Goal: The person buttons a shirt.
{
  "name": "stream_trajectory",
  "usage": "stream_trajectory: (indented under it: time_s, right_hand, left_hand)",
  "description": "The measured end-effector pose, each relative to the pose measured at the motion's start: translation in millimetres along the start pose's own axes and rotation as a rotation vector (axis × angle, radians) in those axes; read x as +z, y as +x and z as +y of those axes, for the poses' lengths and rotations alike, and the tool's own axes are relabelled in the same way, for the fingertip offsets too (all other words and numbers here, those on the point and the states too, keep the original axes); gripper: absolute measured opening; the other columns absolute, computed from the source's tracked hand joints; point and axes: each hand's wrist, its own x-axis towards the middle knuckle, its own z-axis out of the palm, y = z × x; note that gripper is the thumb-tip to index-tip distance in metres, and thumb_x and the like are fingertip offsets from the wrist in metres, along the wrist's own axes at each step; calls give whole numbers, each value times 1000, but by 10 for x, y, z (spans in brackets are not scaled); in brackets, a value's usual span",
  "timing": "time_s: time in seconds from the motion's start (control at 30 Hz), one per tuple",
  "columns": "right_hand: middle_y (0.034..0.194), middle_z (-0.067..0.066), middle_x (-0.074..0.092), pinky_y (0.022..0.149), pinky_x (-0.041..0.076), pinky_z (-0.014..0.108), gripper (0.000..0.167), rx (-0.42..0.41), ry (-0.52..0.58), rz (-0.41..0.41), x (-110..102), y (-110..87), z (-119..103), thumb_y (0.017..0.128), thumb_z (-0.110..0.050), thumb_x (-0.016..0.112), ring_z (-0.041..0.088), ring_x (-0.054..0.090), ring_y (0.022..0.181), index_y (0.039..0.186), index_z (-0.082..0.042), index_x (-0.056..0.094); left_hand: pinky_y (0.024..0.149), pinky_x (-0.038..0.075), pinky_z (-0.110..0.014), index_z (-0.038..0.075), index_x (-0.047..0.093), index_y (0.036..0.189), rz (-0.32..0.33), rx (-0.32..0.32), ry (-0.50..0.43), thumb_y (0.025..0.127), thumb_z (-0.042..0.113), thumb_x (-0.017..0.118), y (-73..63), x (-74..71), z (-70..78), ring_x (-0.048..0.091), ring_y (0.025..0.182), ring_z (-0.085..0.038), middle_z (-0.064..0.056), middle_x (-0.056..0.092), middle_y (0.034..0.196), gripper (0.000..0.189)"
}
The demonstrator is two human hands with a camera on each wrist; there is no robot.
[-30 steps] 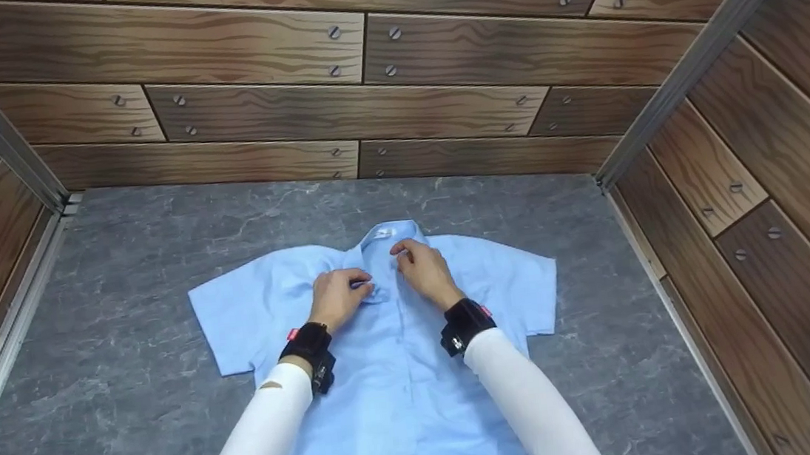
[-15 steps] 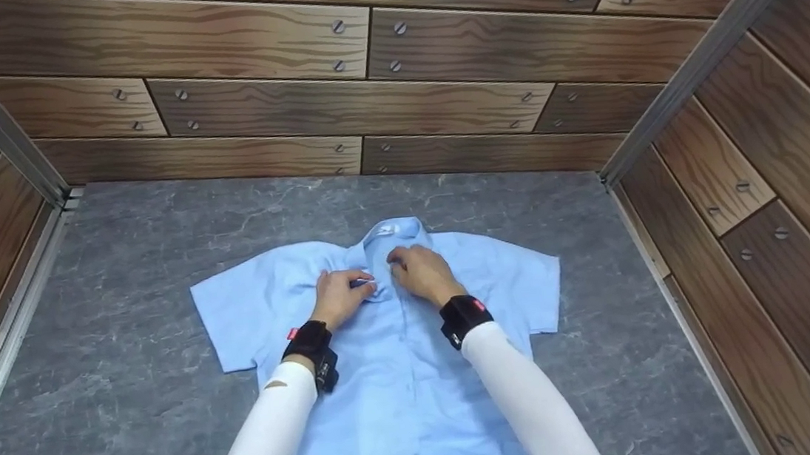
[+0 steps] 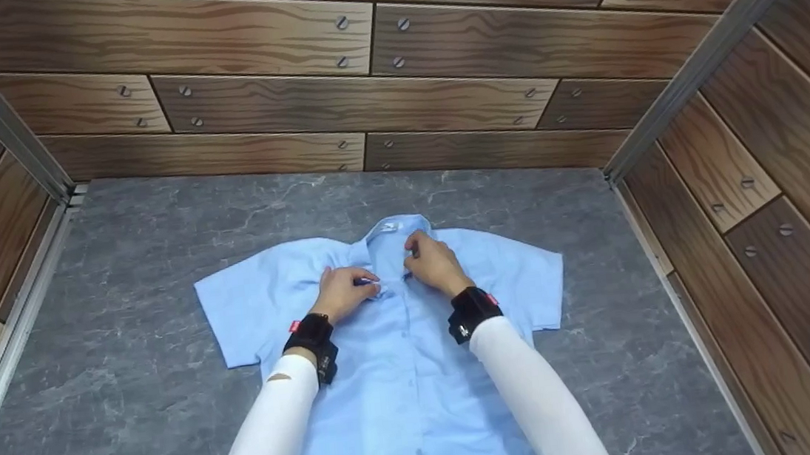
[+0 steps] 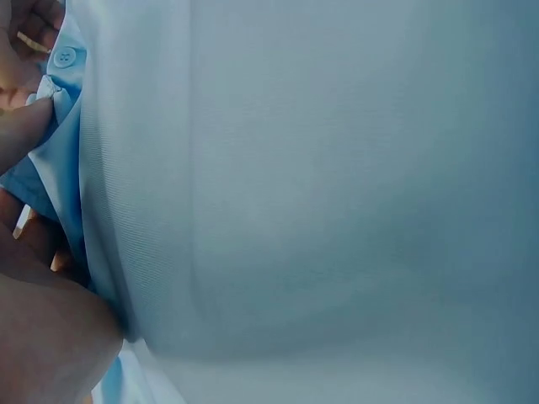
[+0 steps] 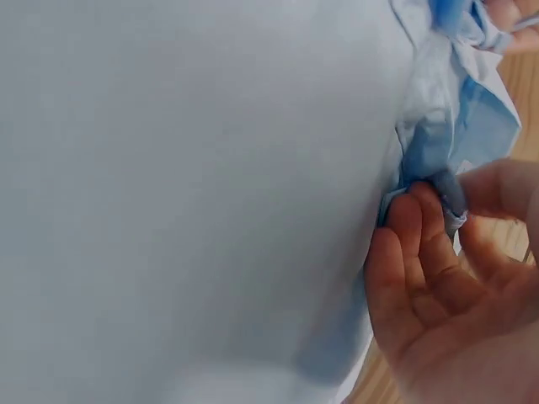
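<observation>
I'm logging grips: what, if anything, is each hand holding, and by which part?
The light blue shirt, by its front opening near the collar: the left hand pinches one side, the right hand the other.

No lettering can be read: the white label at the neck of the light blue shirt, and the red tags and pale marks on both black wrist units over it, are too small to make out.

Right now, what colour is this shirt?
Light blue; the shirt shows best in the head view.
</observation>
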Motion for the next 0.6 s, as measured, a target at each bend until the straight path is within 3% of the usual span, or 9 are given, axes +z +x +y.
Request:
stream_trajectory:
  time_s: [0.1, 0.17, 0.27, 0.37, 0.6]
  right_hand:
    - [90, 4, 66, 75, 48, 35, 24, 40, 42, 51, -47, -42, 70, 83, -14, 61, 22, 61, 82, 107, -10, 57]
    - [84, 4, 67, 71, 48, 33, 19, 64, 63, 67, -74, -68, 117, 83, -15, 62, 21, 61, 77, 101, -8, 62]
    - [73, 2, 66, 61, 45, 27, 10, 80, 115, 55, -108, -95, 182, 85, -17, 65, 15, 59, 66, 86, -8, 68]
    - [68, 2, 63, 56, 40, 23, 15, 85, 200, 13, -125, -108, 239, 89, -19, 65, 11, 54, 60, 79, -7, 69]
    - [74, 2, 62, 58, 42, 23, 18, 63, 315, -44, -119, -121, 314, 94, -19, 61, 11, 54, 64, 84, -5, 68]
  left_hand:
    - [117, 6, -57, 10, 77, 96, -8, -12, -1, 83, 18, 72, 2, -6, 7, 61, 115, -26, -6, 74, 103, 16]
    - [117, 6, -58, 10, 77, 97, -14, -8, -2, 83, 18, 71, 1, -12, 8, 61, 116, -27, -7, 73, 104, 17]
    - [117, 6, -59, 10, 76, 97, -16, 5, -4, 85, 19, 69, -6, -17, 5, 61, 116, -27, -7, 73, 104, 17]
    - [116, 5, -60, 10, 76, 94, -4, 25, -6, 85, 17, 68, -18, -7, -4, 62, 113, -27, -6, 73, 101, 14]
    - [112, 16, -62, 14, 75, 89, 136, 81, 116, 86, 16, 68, -60, 131, 34, 63, 105, -28, -2, 73, 95, 7]
